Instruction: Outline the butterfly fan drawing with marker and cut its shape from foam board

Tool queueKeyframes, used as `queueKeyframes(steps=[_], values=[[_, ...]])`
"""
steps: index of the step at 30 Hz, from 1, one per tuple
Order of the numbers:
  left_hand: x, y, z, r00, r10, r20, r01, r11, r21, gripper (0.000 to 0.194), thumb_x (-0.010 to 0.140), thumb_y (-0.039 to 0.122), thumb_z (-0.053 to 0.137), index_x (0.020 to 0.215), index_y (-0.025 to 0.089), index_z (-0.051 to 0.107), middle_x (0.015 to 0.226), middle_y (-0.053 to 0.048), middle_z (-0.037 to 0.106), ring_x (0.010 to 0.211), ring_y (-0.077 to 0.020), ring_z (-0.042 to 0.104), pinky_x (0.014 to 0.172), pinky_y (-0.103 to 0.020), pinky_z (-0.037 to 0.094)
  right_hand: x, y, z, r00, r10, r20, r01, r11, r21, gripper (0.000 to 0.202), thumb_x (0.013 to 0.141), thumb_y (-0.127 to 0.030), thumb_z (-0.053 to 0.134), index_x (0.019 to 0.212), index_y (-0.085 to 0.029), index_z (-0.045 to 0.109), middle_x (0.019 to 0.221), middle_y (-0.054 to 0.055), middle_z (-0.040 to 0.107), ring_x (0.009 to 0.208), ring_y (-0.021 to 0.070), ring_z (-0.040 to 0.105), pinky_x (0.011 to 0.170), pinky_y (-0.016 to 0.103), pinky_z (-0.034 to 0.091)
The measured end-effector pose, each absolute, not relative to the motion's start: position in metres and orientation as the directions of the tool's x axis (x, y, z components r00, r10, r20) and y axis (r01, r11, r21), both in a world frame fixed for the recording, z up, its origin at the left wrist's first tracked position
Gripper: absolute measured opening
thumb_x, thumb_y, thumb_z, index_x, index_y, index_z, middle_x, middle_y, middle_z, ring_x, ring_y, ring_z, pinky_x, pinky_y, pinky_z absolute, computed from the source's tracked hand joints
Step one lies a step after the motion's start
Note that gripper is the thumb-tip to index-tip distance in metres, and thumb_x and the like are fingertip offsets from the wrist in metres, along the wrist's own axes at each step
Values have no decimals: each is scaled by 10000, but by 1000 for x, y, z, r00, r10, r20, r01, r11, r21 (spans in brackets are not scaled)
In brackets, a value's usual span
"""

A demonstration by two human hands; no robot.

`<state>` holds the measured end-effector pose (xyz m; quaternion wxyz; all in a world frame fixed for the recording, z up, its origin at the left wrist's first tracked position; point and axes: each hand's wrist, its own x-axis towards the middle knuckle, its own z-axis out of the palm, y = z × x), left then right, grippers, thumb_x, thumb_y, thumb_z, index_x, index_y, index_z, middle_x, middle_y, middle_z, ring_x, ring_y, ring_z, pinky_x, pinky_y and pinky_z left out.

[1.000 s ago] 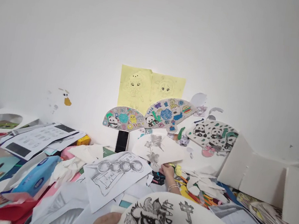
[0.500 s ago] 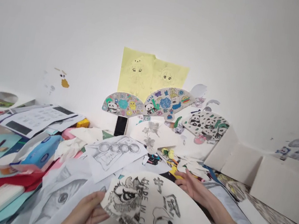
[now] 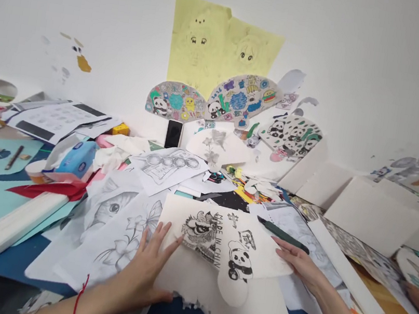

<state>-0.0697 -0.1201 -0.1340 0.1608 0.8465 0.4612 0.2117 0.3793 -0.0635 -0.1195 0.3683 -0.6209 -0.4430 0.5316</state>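
Observation:
A white fan-shaped paper (image 3: 210, 283) with drawings in black, among them a panda and the words "MADE IN CHIN", lies before me on a white sheet (image 3: 258, 303). That sheet has a ragged lower edge. My left hand (image 3: 150, 253) is open, fingers spread, over the left side of the papers. At the right side, the fingers of my right hand (image 3: 301, 265) are closed along a dark green pen-shaped tool (image 3: 284, 235), whose exact kind is unclear. Its far end slants up and left over the paper. Part of the grip is hidden.
Pencil drawings (image 3: 125, 249) spread to the left, near a white power strip (image 3: 13, 222) and a blue tissue pack (image 3: 78, 156). Paper scraps (image 3: 263, 188) and a phone (image 3: 174, 135) are further back. White boards (image 3: 376, 213) lean at the right wall.
The fan-shaped paper has gone from my left hand's hold down onto the white sheet. My left hand has opened; my right hand has come back from the scraps with the green tool.

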Motion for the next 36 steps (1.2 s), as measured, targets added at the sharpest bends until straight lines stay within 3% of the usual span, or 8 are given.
queueKeyframes(steps=[2, 6, 11, 18, 27, 31, 34, 36], values=[[-74, -126, -144, 488, 862, 137, 758, -496, 422, 1156, 535, 441, 824, 1467, 294, 156, 1536, -188, -19, 1371, -471, 23, 1028, -695, 112, 375, -70, -124, 57, 957, -284, 229, -289, -929, 580, 629, -363, 753, 1172, -200, 633, 1188, 96, 623, 1010, 264, 629, 883, 365, 512], [-84, -125, -146, 473, 879, 62, 741, -435, 511, 1100, 600, 355, 796, 1469, 317, 123, 1542, -134, -96, 1388, -408, 98, 1036, -536, 330, 361, -81, -138, 60, 976, -207, 370, -214, -904, 624, 664, -421, 710, 1229, -181, 597, 1106, 91, 665, 962, 247, 633, 835, 347, 518], [-99, -118, -135, 480, 877, 0, 709, -388, 589, 970, 705, 374, 712, 1468, 343, 113, 1545, -110, -112, 1304, -404, 345, 846, -423, 516, 354, -85, -150, 58, 985, -164, 468, -172, -867, 589, 665, -421, 684, 1188, -156, 628, 901, 66, 704, 783, 207, 633, 723, 310, 513], [-103, -103, -128, 609, 788, 94, 693, -586, 420, 769, 852, 493, 534, 1477, 299, 131, 1548, -132, 68, 1392, -394, 91, 1075, -596, 192, 336, -64, -151, 264, 958, 110, 603, -75, -794, 432, 680, -400, 623, 1021, -146, 698, 971, 107, 674, 684, 182, 599, 648, 300, 479], [-94, -72, -135, 624, 768, 144, 716, -635, 289, 466, 970, 294, 286, 1434, 260, 315, 1509, -109, 247, 1377, -309, 234, 1113, -539, 174, 318, -55, -162, 137, 946, 296, 673, 130, -728, 400, 782, -449, 571, 1075, -191, 659, 1195, 98, 570, 1140, 227, 494, 1036, 362, 341], [-93, -71, -142, 578, 799, 169, 725, -597, 342, 460, 967, 296, 286, 1422, 255, 348, 1519, -92, 230, 1368, -331, 248, 1105, -527, 224, 322, -67, -160, -90, 976, 197, 730, 199, -654, 551, 791, -469, 590, 1293, -252, 521, 1411, 78, 385, 1313, 237, 334, 1042, 369, 354], [-92, -74, -146, 563, 803, 195, 710, -591, 382, 456, 968, 286, 290, 1417, 246, 357, 1522, -83, 227, 1370, -332, 243, 1105, -518, 243, 326, -75, -162, -166, 983, 76, 730, 175, -661, 661, 785, -492, 595, 1382, -278, 410, 1516, 50, 199, 1388, 256, 187, 937, 334, 457], [-90, -76, -149, 550, 809, 208, 719, -585, 375, 456, 967, 282, 297, 1416, 236, 360, 1524, -84, 222, 1373, -339, 232, 1096, -518, 268, 327, -78, -164, -192, 980, 54, 730, 179, -659, 662, 815, -488, 563, 1411, -282, 360, 1535, 31, 139, 1406, 248, 127, 984, 348, 427]])
